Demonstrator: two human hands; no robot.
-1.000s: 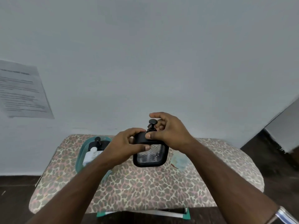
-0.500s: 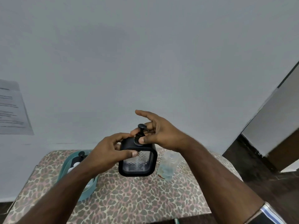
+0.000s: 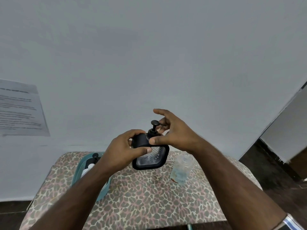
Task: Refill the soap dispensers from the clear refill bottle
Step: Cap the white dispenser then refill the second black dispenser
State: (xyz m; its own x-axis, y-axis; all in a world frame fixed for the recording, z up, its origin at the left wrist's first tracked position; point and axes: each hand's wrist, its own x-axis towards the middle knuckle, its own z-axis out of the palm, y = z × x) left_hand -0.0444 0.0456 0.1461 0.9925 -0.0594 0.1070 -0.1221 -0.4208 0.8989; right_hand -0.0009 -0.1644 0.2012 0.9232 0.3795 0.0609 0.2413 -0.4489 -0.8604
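**Fingers open off the pump: the cap is being worked round**

The black dispenser [image 3: 150,152] is up off the table [image 3: 149,205], tilted, and here is the change: half a second ago the right hand [image 3: 174,135] sat closed about the pump collar, and now its fingers have fanned out, only the thumb resting at the collar while the pump [image 3: 153,128] stands clear between thumb and fingers. That reads like a re-grip between turns, so the cap is likely being unscrewed or tightened; which one, I cannot tell. The left hand [image 3: 123,152] is wrapped firmly round the dispenser's body, thumb across the front, same as a second ago.

Through the dispenser's clear patterned front, only droplets or a thin film show, so it looks near empty. Just right of the dispenser and below it, the clear refill bottle [image 3: 181,169] stands on the table with pale blue liquid in its lower part; whether it is capped is too blurred to say. Left of the dispenser, a teal basin [image 3: 103,191] holds another black-pumped dispenser [image 3: 93,161] and a white bottle [image 3: 87,170], mostly hidden behind the left forearm.
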